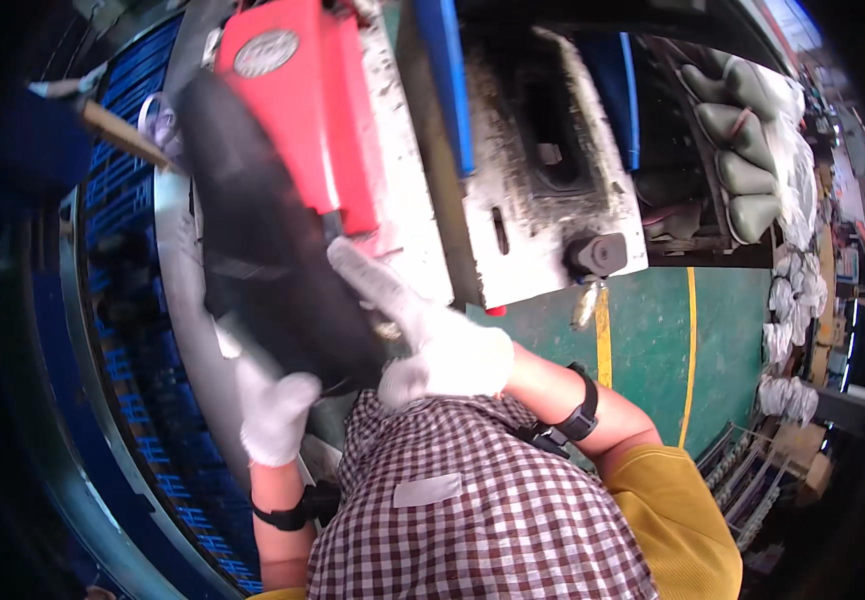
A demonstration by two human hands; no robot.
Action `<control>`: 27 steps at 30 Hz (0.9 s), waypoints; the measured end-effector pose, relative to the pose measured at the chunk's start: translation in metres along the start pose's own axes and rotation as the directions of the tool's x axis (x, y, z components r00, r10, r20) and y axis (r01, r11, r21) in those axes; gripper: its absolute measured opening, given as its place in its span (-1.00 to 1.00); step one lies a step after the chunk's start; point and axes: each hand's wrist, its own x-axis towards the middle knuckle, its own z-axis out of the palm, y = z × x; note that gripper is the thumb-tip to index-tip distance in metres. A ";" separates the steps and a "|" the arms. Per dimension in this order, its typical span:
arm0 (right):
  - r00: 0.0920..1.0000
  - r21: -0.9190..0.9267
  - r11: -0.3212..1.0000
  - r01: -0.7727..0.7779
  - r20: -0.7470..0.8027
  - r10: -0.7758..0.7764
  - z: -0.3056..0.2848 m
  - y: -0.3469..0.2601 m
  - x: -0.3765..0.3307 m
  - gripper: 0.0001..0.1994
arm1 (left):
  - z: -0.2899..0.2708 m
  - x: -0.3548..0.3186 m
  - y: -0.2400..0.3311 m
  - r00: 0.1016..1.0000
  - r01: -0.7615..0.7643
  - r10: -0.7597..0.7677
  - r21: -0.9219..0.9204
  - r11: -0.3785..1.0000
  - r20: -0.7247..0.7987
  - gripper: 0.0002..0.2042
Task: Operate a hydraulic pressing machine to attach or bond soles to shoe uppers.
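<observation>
A black shoe (253,230), blurred by motion, is held up in front of me at the left centre, its toe end away from me and its wider end near my apron. White-gloved, my left hand (278,410) closes on the near left side of it, thumb uppermost. On the other side my right hand (443,350), also gloved in white, grips the near right edge, with its index finger stretched along the shoe. The fingers under the shoe are hidden.
Beyond the shoe stands a red machine housing (303,110). To its right is a worn white metal plate (493,250) with a dark opening and a black knob (601,255). A wooden-handled tool (128,133) lies left. Grey-green shoe lasts (748,170) fill a rack at far right.
</observation>
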 end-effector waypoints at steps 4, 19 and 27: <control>0.799 0.199 0.917 -0.347 -0.450 0.400 -0.044 -0.026 -0.022 -0.02 | 0.086 0.067 0.033 0.978 -0.019 -0.055 0.349 0.937 0.202 -0.21; 0.468 -0.452 0.298 -0.841 -0.883 -0.019 -0.200 0.094 -0.003 -0.25 | 0.239 0.213 0.172 0.692 -0.719 0.643 0.232 0.655 0.329 -0.30; 0.437 -0.412 0.269 -0.870 -0.899 0.037 -0.198 0.084 -0.005 -0.24 | 0.303 0.251 0.276 0.525 -0.824 0.553 0.224 0.521 0.647 -0.48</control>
